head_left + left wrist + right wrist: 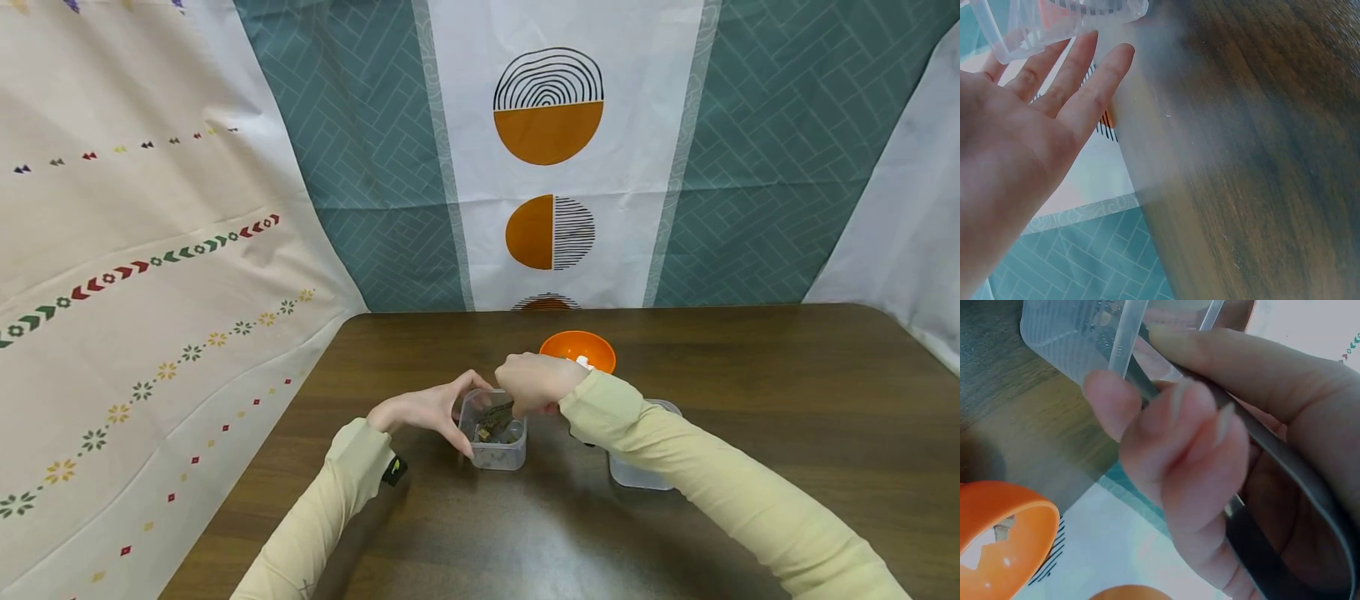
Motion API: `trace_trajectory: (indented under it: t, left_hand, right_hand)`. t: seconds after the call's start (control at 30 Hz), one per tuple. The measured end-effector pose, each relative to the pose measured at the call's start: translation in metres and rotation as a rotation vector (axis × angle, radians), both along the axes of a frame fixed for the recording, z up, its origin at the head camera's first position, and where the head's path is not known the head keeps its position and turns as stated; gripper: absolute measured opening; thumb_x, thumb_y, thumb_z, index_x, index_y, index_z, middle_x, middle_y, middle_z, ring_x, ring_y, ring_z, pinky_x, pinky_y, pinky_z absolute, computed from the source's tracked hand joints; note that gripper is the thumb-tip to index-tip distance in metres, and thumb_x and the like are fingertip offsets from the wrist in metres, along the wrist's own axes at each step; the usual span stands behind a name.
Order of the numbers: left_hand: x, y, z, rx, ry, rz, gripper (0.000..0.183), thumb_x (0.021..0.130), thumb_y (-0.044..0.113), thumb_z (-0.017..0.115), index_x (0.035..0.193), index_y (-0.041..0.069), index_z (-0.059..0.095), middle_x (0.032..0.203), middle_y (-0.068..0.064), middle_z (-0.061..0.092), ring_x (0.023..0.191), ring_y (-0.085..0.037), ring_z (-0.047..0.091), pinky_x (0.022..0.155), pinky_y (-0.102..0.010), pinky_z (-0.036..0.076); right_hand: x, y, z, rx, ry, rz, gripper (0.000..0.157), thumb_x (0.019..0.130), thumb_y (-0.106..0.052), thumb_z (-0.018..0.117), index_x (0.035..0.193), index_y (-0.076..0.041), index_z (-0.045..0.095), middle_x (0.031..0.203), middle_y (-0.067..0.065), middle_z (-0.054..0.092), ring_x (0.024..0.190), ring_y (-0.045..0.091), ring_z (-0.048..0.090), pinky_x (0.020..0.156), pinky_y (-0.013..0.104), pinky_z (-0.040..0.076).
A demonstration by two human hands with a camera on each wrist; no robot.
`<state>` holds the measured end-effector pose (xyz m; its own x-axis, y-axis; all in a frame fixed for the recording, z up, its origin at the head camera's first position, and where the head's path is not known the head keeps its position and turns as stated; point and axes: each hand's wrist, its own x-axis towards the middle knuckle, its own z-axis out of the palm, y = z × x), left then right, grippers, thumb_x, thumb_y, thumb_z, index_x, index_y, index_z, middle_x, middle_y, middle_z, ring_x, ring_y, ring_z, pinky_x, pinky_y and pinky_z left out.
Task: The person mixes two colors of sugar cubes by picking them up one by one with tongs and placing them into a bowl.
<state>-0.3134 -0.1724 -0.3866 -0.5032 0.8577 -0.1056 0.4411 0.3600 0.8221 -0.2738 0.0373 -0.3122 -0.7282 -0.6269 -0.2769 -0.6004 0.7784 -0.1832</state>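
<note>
A small clear plastic container [501, 457] stands on the table with a dark textured piece [492, 421] and small bits inside. My left hand [429, 409] holds it from the left, thumb at the near corner and index finger at the far one; the left wrist view shows the other fingers fairly straight below it. My right hand [536, 381] is over the container's right rim. In the right wrist view its curled fingers grip dark metal tongs [1291, 461] bent in a U, whose arms reach toward the container. The tips are hidden behind fingers and container wall.
Just beyond my right hand sits an orange bowl [576, 337] with whitish pieces in it. A second clear plastic container [637, 478] lies to the right, partly under my right sleeve [697, 450]. Patterned cloths hang behind and left of the brown wooden table [787, 375].
</note>
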Motion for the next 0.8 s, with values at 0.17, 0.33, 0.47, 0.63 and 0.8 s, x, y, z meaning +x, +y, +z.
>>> trace_trajectory:
  t: [0.17,0.33,0.47,0.63,0.8]
  left_hand:
    - [0.005,0.003,0.008,0.013,-0.020,-0.010,0.080,0.068,0.007,0.080,0.128,0.002,0.026,0.123,-0.017,0.035,0.115,-0.030,0.036,0.087,-0.048,0.038]
    - [0.003,0.002,0.003,0.011,-0.027,-0.006,0.080,0.067,0.012,0.081,0.126,0.008,0.027,0.122,-0.010,0.037,0.113,-0.021,0.039,0.087,-0.043,0.039]
    - [0.000,0.001,-0.003,0.010,-0.030,-0.008,0.079,0.067,0.013,0.082,0.125,0.010,0.028,0.121,-0.005,0.039,0.111,-0.017,0.040,0.087,-0.039,0.040]
    - [0.001,0.000,-0.002,0.024,-0.039,-0.010,0.078,0.067,0.011,0.081,0.124,0.011,0.028,0.121,-0.005,0.041,0.111,-0.017,0.042,0.087,-0.037,0.040]
    - [0.001,0.001,-0.001,0.033,-0.031,-0.022,0.078,0.066,0.010,0.082,0.123,0.012,0.029,0.121,-0.005,0.042,0.111,-0.017,0.043,0.086,-0.037,0.041]
  right_hand:
    - [0.001,0.002,0.003,-0.011,0.000,0.002,0.012,0.078,-0.015,0.072,0.072,-0.009,0.063,0.047,0.001,0.052,0.034,0.014,0.049,0.040,0.024,0.044]
    - [0.005,0.008,0.008,-0.049,-0.004,0.035,0.025,0.080,-0.014,0.070,0.057,-0.012,0.061,0.042,-0.001,0.047,0.034,0.013,0.046,0.042,0.024,0.045]
    - [0.008,0.016,0.011,-0.106,-0.010,0.074,0.034,0.082,-0.014,0.068,0.050,-0.012,0.057,0.042,0.000,0.046,0.033,0.012,0.046,0.045,0.023,0.045]
    - [0.011,0.027,0.015,-0.171,-0.024,0.103,0.036,0.083,-0.013,0.066,0.049,-0.012,0.053,0.042,0.000,0.046,0.032,0.013,0.045,0.045,0.024,0.045]
    - [0.011,0.037,0.019,-0.201,-0.017,0.130,0.029,0.083,-0.014,0.066,0.055,-0.014,0.059,0.045,-0.001,0.049,0.033,0.013,0.046,0.044,0.024,0.044]
